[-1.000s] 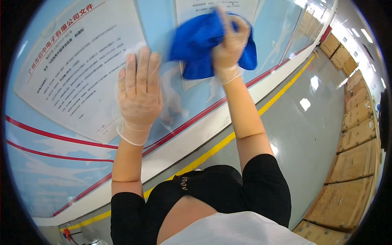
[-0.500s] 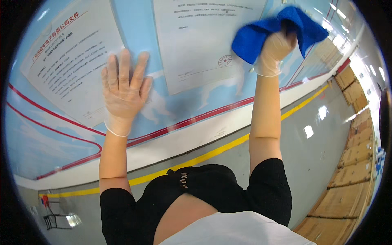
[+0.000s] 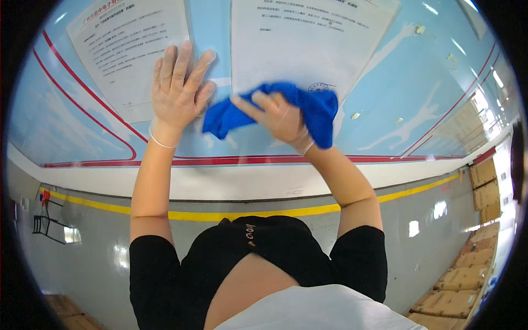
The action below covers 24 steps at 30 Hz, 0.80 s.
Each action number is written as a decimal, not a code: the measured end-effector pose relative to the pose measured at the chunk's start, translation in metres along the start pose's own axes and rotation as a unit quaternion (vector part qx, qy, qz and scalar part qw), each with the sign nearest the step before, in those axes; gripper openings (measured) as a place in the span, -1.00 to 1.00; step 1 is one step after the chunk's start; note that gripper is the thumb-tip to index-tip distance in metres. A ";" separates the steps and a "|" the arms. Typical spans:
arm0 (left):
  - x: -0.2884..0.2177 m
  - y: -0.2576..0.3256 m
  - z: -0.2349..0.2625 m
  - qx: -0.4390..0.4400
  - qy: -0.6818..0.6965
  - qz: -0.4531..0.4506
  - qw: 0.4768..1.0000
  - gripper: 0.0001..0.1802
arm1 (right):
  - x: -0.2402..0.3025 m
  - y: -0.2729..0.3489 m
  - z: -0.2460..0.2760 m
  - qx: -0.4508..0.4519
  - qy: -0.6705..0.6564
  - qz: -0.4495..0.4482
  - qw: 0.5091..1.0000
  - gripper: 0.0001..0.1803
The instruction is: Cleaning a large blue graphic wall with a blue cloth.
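Note:
My left hand (image 3: 179, 88), in a clear thin glove, lies flat with fingers spread on the light-blue wall panel (image 3: 217, 60), its fingertips over the right edge of a printed notice (image 3: 129, 55). My right hand (image 3: 278, 116), gloved alike and somewhat blurred, grips a blue cloth (image 3: 316, 107) against the panel. The cloth spreads out on both sides of the hand. It covers the lower edge of a second paper notice (image 3: 291, 55), close under a round stamp.
Red stripes (image 3: 231, 160) run along the panel above a white wall base (image 3: 242, 184). A yellow line (image 3: 264, 212) crosses the grey floor. Wooden crates (image 3: 467, 269) are stacked at the right, and a dark metal frame (image 3: 48, 225) stands at the left. Small pale scraps (image 3: 355, 116) stick to the panel.
My right hand has swept the blue cloth from the upper right down and left to below the second notice. My left hand stays flat on the panel. The view has turned slightly.

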<state>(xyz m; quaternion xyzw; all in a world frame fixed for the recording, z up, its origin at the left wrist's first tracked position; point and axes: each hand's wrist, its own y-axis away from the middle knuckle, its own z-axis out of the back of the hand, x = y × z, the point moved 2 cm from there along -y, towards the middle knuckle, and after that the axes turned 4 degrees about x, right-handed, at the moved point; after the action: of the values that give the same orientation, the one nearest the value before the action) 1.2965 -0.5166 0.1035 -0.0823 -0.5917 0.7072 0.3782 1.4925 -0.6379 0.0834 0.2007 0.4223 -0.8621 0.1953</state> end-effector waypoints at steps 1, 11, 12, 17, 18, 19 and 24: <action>0.000 0.000 0.000 -0.003 0.007 0.002 1.000 -0.48 | 0.009 0.015 -0.007 -0.007 -0.006 0.012 1.000 -0.42; 0.006 -0.002 0.003 -0.024 0.064 -0.027 0.997 -0.47 | 0.000 -0.030 0.036 -0.100 -0.035 0.106 0.989 -0.63; 0.007 -0.003 0.004 -0.032 0.078 -0.019 0.996 -0.48 | -0.009 -0.057 0.045 -0.165 -0.015 0.089 0.982 -0.64; 0.011 -0.011 0.008 -0.014 0.231 0.037 0.972 -0.43 | -0.027 -0.150 0.044 -0.254 0.042 -0.064 0.964 -0.66; 0.010 -0.011 0.009 -0.031 0.234 0.018 0.972 -0.43 | -0.019 -0.147 0.038 -0.246 0.035 -0.059 0.967 -0.66; 0.011 -0.010 0.008 -0.041 0.277 0.032 0.959 -0.47 | -0.010 -0.139 0.029 -0.224 0.033 -0.076 0.971 -0.70; 0.010 0.001 0.006 -0.101 0.156 -0.052 0.981 -0.33 | 0.035 -0.065 -0.018 -0.107 0.005 -0.010 0.994 -0.83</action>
<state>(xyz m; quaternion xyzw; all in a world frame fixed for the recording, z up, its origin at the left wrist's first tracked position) 1.2853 -0.5152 0.1077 -0.1984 -0.5972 0.6019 0.4916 1.4333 -0.5925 0.0976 0.1789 0.5152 -0.8127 0.2050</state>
